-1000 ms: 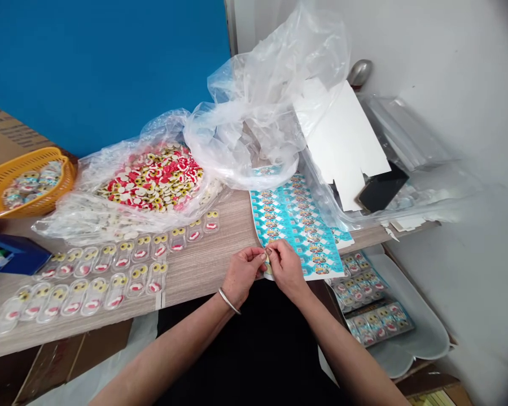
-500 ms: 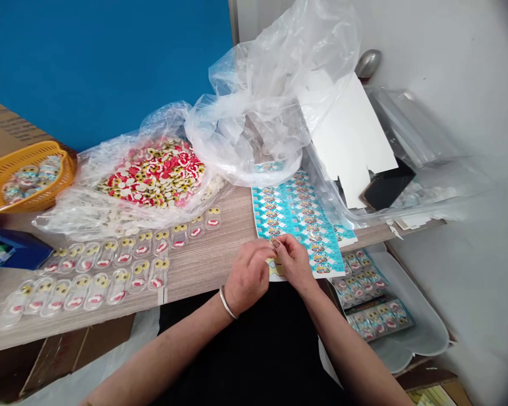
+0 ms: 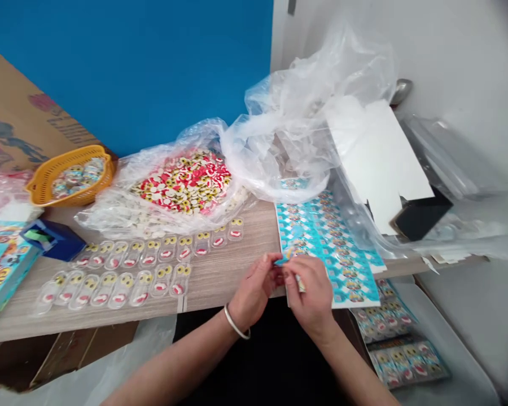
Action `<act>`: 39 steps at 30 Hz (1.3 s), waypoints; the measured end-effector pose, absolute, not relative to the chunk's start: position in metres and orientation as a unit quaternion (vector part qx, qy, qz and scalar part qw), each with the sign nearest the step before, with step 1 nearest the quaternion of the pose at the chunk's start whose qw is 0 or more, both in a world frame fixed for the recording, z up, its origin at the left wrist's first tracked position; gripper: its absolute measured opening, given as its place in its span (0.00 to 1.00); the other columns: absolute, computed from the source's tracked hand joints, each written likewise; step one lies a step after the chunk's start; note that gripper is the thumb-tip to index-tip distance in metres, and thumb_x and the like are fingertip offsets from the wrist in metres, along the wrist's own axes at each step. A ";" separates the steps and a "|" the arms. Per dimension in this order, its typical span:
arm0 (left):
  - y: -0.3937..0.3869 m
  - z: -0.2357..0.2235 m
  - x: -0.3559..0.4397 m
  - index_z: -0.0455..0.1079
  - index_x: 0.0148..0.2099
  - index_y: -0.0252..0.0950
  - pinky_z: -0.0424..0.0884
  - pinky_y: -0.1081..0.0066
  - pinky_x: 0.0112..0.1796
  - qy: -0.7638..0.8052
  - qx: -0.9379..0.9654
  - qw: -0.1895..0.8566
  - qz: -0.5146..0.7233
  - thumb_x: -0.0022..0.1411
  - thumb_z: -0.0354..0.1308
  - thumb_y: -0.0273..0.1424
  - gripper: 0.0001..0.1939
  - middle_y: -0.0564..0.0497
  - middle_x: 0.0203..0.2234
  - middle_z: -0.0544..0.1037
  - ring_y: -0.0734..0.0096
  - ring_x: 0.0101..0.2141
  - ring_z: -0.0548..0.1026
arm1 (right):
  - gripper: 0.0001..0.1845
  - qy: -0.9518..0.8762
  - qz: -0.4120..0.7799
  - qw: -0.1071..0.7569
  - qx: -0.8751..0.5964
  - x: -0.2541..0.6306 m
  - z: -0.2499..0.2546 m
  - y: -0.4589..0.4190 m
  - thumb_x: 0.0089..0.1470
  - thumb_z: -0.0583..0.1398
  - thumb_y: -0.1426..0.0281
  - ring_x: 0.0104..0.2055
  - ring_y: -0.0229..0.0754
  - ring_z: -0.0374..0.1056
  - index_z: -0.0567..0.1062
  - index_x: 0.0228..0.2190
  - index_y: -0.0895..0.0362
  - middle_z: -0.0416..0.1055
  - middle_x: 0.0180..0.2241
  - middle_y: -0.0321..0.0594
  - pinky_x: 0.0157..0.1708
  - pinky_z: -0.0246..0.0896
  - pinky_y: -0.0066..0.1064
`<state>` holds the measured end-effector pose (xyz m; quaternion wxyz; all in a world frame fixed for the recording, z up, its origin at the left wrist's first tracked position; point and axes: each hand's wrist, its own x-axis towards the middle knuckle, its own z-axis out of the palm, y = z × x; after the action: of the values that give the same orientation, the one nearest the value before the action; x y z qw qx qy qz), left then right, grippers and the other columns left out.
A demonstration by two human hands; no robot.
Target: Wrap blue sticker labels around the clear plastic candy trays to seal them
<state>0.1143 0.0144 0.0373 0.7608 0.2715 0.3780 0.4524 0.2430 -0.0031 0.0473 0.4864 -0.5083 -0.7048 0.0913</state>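
- Left hand and right hand: close together at the near edge of the tabletop; fingertips of both pinch a small printed card; a moment earlier mainly its pale yellow part showed, now a blue edge sticks out above the fingers too
- Metal bangle: on the left wrist
- Sheet of turquoise printed cards: on the tabletop, just beside the right hand
- Clear blister strips: two rows left of the hands, each with gummy eyes and red-and-white mouths
- Packed card strips: below the tabletop, lower right
- Farther: open plastic bag of red, white and yellow gummy sweets; orange basket; white cardboard blank
- Whole scene: sits further right in view than before; more of the cardboard sheet shows at left
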 end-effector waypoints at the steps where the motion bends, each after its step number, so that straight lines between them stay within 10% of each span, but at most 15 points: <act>1: 0.014 0.042 0.105 0.74 0.43 0.36 0.71 0.69 0.41 0.376 0.200 0.762 0.488 0.64 0.57 0.43 0.16 0.47 0.36 0.78 0.69 0.37 0.76 | 0.12 -0.745 0.096 0.447 -0.486 0.230 0.046 0.001 0.59 0.57 0.77 0.46 0.48 0.68 0.73 0.43 0.53 0.75 0.40 0.43 0.48 0.63 0.45; 5: 0.019 0.045 0.050 0.72 0.35 0.35 0.71 0.76 0.35 0.430 0.079 0.682 0.587 0.54 0.68 0.31 0.09 0.51 0.32 0.79 0.75 0.32 0.76 | 0.16 -0.849 0.188 0.335 -0.362 0.189 0.045 0.028 0.61 0.56 0.75 0.55 0.48 0.64 0.72 0.50 0.52 0.74 0.48 0.42 0.54 0.60 0.44; 16: 0.012 0.046 -0.042 0.72 0.38 0.36 0.76 0.70 0.36 0.502 0.031 0.568 0.652 0.54 0.68 0.40 0.15 0.48 0.32 0.80 0.68 0.32 0.79 | 0.34 -0.841 0.173 0.141 -0.494 0.161 0.006 0.142 0.45 0.68 0.60 0.58 0.58 0.60 0.67 0.52 0.57 0.65 0.57 0.52 0.54 0.56 0.50; 32: 0.010 0.045 -0.007 0.70 0.34 0.34 0.69 0.76 0.29 0.548 0.183 0.673 0.462 0.50 0.71 0.36 0.15 0.53 0.26 0.77 0.77 0.25 0.73 | 0.43 -0.834 0.253 0.169 -0.461 0.192 0.011 0.036 0.42 0.72 0.62 0.63 0.57 0.56 0.65 0.58 0.55 0.59 0.63 0.52 0.59 0.51 0.53; 39: 0.008 0.048 -0.006 0.69 0.33 0.35 0.65 0.76 0.26 0.589 0.347 0.667 0.296 0.54 0.65 0.39 0.14 0.54 0.20 0.74 0.76 0.22 0.69 | 0.19 -0.700 0.395 0.305 -0.511 0.232 0.036 0.032 0.64 0.54 0.64 0.58 0.46 0.64 0.67 0.55 0.53 0.68 0.56 0.45 0.56 0.58 0.43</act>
<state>-0.0063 0.0075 0.0475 0.6671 0.3472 0.5887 0.2964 0.2319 0.0318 0.0361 0.3052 -0.5107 -0.7001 0.3947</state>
